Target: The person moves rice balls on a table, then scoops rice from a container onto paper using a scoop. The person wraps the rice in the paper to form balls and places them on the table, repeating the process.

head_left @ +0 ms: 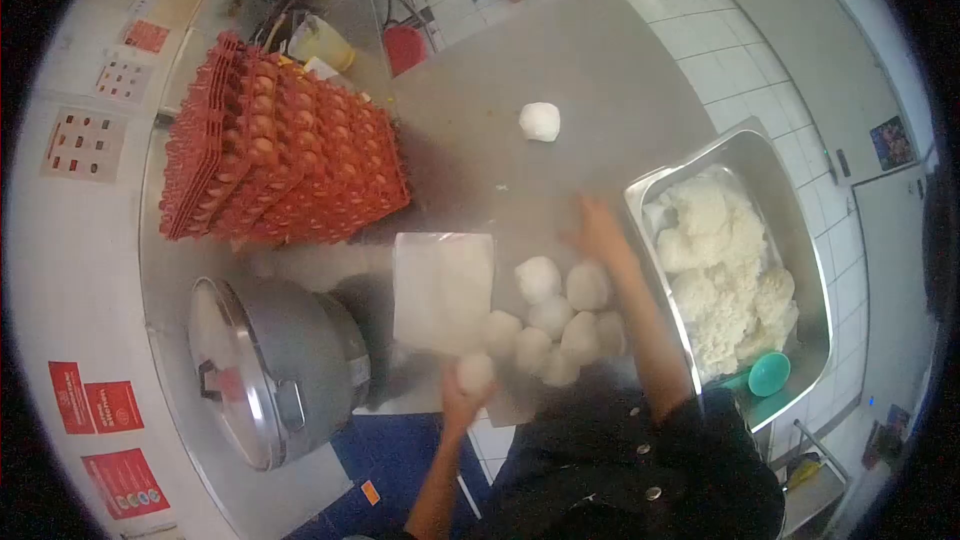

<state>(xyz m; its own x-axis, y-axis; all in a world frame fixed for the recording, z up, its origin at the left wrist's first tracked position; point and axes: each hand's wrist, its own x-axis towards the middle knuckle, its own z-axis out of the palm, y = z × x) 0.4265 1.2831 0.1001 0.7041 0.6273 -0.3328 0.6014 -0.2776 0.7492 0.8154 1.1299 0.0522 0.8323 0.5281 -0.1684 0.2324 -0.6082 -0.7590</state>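
Observation:
My left hand [462, 400] is closed around a white rice ball [476, 372] at the table's near edge. Fingers stretched out, my right hand [597, 230] is over the steel table [470, 170], somewhat blurred and holding nothing that I can see. Several more rice balls [549, 317] lie in a group between my arms, some half hidden by my right forearm. A stack of thin white sheets or bags [443, 290] lies left of the group. Farther away, a single rice ball [540, 122] sits alone on the table.
On the right stands a deep metal tray [817, 280] of white rice [715, 240], with a green bowl [769, 374] in its near corner. Stacked red egg trays [290, 150] rise at the left. Nearer, a large lidded pot [270, 370] stands beside the table.

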